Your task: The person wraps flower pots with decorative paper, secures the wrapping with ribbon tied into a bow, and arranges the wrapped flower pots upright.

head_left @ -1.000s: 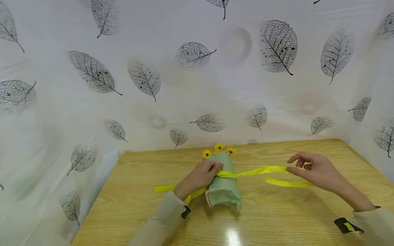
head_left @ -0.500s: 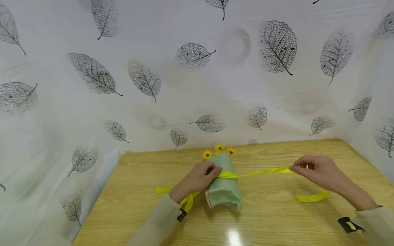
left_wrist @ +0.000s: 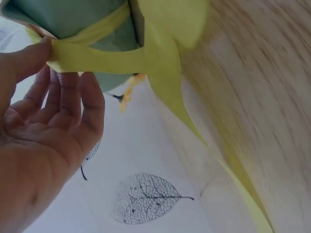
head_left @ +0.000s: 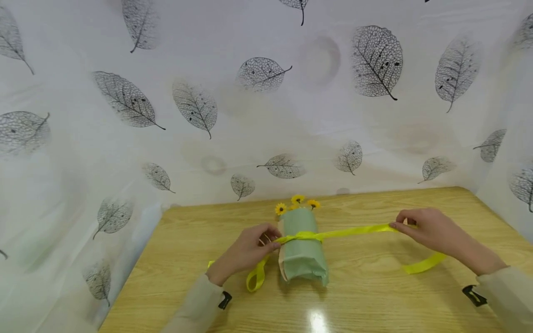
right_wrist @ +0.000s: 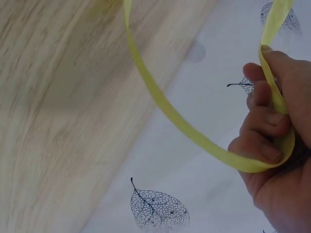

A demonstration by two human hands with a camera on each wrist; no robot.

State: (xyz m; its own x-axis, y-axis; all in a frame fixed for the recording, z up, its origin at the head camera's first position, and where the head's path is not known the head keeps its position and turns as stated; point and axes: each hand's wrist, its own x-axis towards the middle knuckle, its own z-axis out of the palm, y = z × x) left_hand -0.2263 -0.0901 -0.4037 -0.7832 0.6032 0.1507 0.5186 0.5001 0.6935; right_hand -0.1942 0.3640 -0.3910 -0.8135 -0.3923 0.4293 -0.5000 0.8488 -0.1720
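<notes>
A small bouquet wrapped in green paper (head_left: 304, 259) lies on the wooden table, its yellow flowers (head_left: 297, 199) poking out at the far end. Around its middle runs a yellow ribbon (head_left: 354, 232), crossed at the front. My left hand (head_left: 245, 252) pinches the ribbon between thumb and fingers close to the wrap's left edge; a loop and a loose tail hang below. Off to the right, my right hand (head_left: 430, 231) pinches the other end, stretched straight from the bouquet. In the right wrist view, this ribbon's tail (right_wrist: 194, 138) passes through the curled fingers and droops in a curve.
The wooden table (head_left: 366, 296) spreads beneath the bouquet and both hands. Behind and at the sides hangs a white sheet (head_left: 266, 125) printed with black leaf skeletons. Light reflects off the table near its front.
My left hand has moved left off the paper and now pinches the ribbon beside it. The right hand has kept its pinch, and its loose tail has dropped lower.
</notes>
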